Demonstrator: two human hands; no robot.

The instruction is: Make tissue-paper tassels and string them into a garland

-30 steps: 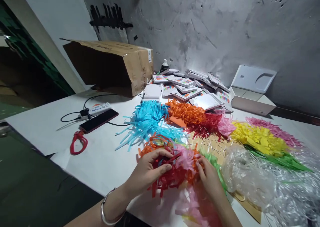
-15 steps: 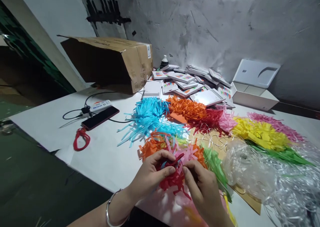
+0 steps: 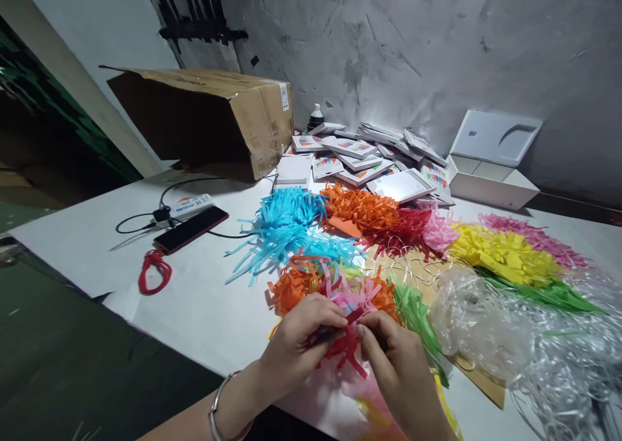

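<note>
Left hand [image 3: 304, 340] and right hand [image 3: 393, 363] both pinch the red paper-strip bundle [image 3: 346, 350]; grip clenched, strips fan toward the wearer, above the desk [image 3: 204, 305].

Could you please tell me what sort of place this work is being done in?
Probably a small craft or packing workshop. Both hands gather shredded red paper at a white table spread with coloured shreds, beside stacked packets, an open carton and a rough grey wall.
</note>
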